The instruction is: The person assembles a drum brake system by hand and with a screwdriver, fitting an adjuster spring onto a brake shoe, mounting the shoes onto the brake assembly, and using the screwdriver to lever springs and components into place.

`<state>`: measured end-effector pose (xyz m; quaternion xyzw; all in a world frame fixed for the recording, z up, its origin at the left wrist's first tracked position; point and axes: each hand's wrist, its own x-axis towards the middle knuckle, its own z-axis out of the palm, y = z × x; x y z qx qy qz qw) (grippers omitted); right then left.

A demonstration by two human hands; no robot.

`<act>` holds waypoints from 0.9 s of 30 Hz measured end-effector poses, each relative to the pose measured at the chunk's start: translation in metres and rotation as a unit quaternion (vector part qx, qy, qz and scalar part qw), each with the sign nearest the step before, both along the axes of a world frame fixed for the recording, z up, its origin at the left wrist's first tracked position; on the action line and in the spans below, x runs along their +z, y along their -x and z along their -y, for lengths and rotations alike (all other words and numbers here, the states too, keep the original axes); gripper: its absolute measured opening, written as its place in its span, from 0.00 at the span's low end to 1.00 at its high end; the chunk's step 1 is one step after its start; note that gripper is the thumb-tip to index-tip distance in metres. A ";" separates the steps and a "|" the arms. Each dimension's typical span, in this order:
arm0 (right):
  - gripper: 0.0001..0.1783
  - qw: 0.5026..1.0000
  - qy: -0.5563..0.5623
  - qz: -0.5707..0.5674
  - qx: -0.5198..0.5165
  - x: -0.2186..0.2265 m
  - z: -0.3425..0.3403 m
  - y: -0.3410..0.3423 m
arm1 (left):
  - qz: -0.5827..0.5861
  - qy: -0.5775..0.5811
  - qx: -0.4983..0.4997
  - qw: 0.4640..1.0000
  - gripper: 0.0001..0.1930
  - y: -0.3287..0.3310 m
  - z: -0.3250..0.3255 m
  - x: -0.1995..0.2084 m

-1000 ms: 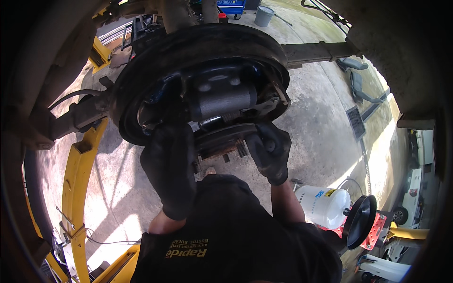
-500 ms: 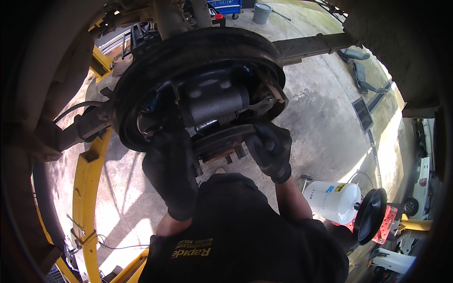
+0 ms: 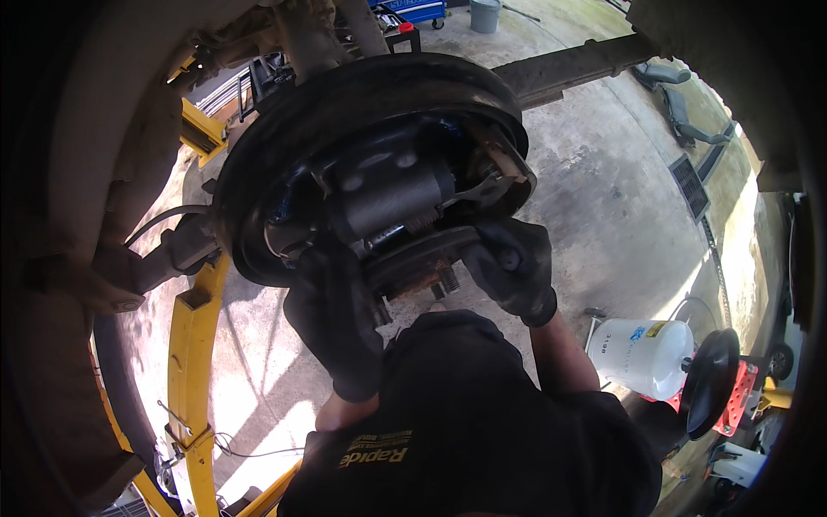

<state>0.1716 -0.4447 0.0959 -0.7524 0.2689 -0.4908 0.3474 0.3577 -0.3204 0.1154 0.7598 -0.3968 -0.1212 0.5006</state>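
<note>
A drum brake assembly hangs before me, its round black backing plate (image 3: 250, 198) tilted. Inside it are a dark grey cylinder (image 3: 392, 198), a coil spring (image 3: 422, 224) beneath that, and a worn metal lever (image 3: 495, 183) at the right. Lower down, a rusty hub flange with wheel studs (image 3: 422, 274) faces me. Both hands wear black gloves. My left hand (image 3: 334, 314) reaches in at the lower left of the assembly, fingers closed and partly lost in shadow. At the flange's right edge, my right hand (image 3: 515, 269) is closed with bent fingers. What either hand grips is hidden.
An axle beam (image 3: 573, 73) runs off to the upper right. Yellow lift posts (image 3: 191, 362) stand at the left. To the lower right are a white tank (image 3: 637, 358) and a black dish (image 3: 711, 383). A grey bucket (image 3: 484, 15) and blue tool cabinet (image 3: 413, 10) sit far ahead.
The whole view has shifted, so the assembly and surroundings appear farther right. Both hands stay at the same places on the assembly, with little visible movement.
</note>
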 end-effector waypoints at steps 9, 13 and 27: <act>0.13 1.000 0.012 -0.022 0.011 0.004 0.003 0.004 | 0.049 0.082 -0.096 0.991 0.15 -0.004 0.010 0.039; 0.13 0.999 0.006 -0.025 0.022 0.002 0.004 0.007 | -0.015 0.081 -0.133 0.988 0.13 0.002 0.019 0.059; 0.12 0.999 0.049 -0.016 0.006 0.002 0.006 0.002 | 0.049 0.053 -0.126 0.989 0.12 -0.004 0.033 0.063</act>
